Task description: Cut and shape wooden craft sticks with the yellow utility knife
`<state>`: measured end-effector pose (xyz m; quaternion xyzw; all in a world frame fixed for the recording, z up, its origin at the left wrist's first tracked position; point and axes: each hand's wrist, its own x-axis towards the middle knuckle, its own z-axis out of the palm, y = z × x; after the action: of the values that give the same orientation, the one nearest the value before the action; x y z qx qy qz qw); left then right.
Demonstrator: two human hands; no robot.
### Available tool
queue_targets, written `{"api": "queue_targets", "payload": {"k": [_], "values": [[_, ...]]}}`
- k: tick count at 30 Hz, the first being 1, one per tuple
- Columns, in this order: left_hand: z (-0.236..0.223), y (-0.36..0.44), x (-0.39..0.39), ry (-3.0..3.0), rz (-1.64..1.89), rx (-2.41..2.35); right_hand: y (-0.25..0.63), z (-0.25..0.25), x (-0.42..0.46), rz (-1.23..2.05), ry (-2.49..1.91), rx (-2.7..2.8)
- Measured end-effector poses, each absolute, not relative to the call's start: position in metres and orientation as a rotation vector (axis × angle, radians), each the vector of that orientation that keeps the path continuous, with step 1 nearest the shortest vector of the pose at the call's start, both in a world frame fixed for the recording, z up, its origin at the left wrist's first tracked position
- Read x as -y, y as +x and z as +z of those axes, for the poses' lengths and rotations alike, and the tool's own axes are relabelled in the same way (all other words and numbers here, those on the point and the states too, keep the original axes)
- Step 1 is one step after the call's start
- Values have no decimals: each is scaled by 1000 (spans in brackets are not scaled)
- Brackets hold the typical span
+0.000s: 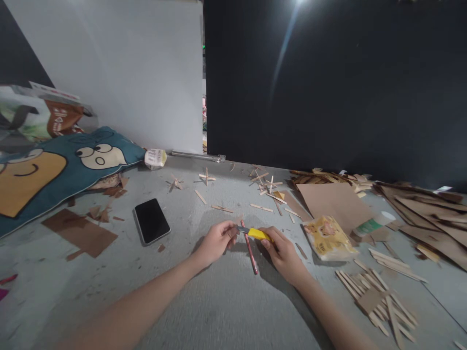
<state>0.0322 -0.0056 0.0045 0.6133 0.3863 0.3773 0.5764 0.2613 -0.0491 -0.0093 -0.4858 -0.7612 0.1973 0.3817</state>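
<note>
My right hand is closed round a yellow utility knife, whose grey blade points left. My left hand is pinched at the blade's tip; whatever sits between its fingertips is too small to make out. Below the knife, a red pencil lies on the grey table between the hands. Beyond them are loose craft sticks, among them one flat stick and another.
A black phone lies to the left near cardboard scraps and a blue cushion. On the right are a yellow packet, a green-and-white tube, piled craft sticks and cardboard sheets. Dark and white panels stand behind.
</note>
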Motion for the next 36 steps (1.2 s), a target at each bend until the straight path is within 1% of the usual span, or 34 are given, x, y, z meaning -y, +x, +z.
{"api": "queue_targets", "payload": {"k": [36], "values": [[3, 33, 5, 1426, 886, -912, 261, -7, 50, 489, -1262, 1949]]}}
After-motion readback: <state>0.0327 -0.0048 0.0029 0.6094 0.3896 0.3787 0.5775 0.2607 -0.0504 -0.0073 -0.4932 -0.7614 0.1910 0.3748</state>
